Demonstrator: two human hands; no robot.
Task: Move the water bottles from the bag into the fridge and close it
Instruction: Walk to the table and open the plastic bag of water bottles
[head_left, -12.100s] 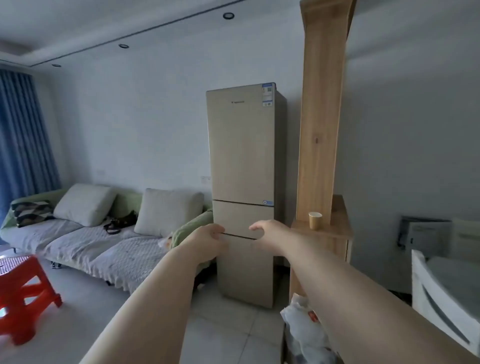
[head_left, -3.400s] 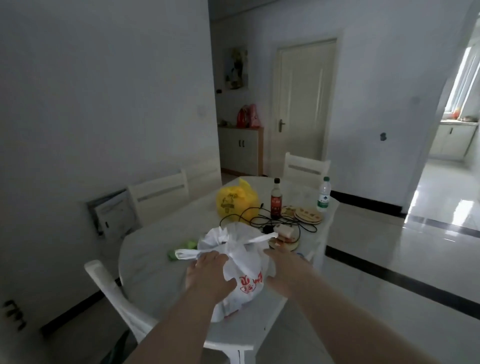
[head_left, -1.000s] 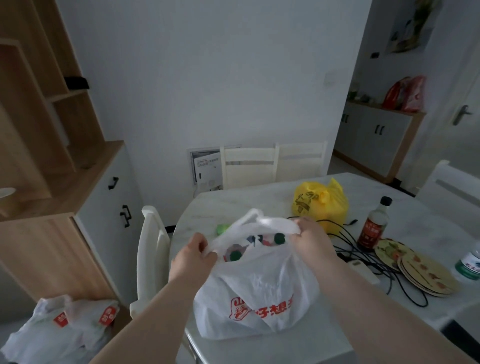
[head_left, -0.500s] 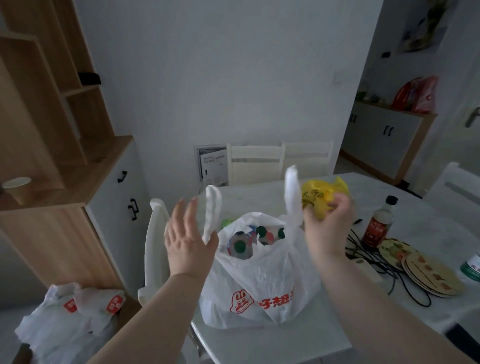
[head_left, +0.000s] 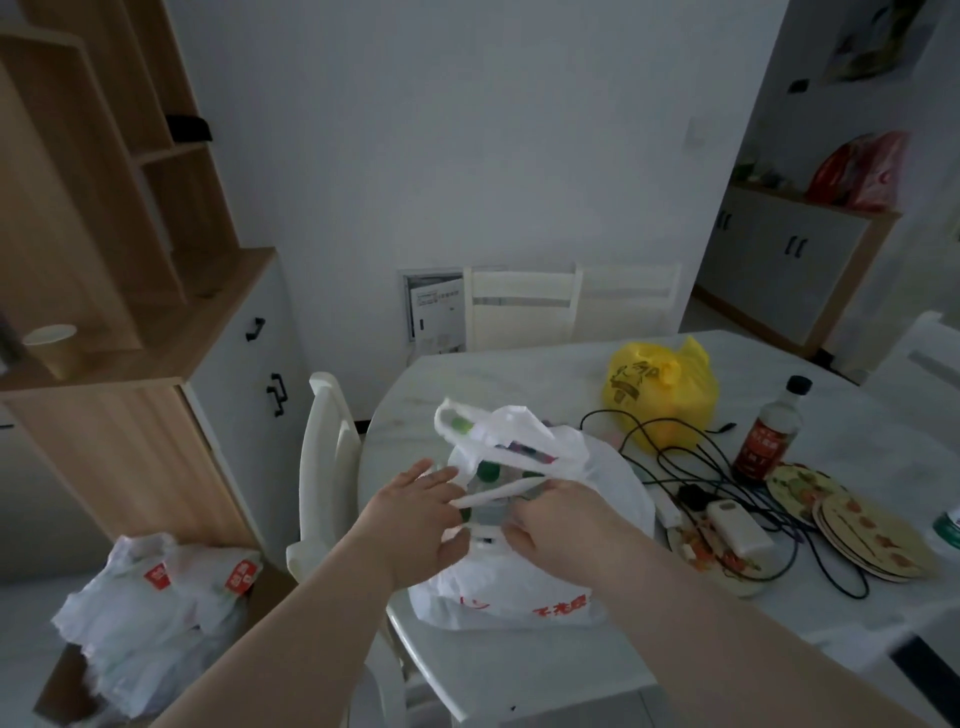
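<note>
Both bare forearms (head_left: 291, 629) reach forward. Left hand (head_left: 415, 519) lies palm-down, fingers (head_left: 434, 475) straight; right hand (head_left: 563, 522) is just beside it, fingers curled downward, grip hidden.

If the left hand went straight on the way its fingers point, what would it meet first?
Likely the loose handle strip of the white bag, right at the fingertips of the left hand, then the green-capped bottles inside; depth is unclear.

On the round white marble-look table (head_left: 519, 667): a knotted yellow plastic bag (head_left: 662, 395), tangled black cables (head_left: 655, 470), an upright dark red-labelled sauce bottle (head_left: 769, 439) beside stacked round patterned plates (head_left: 872, 540).
</note>
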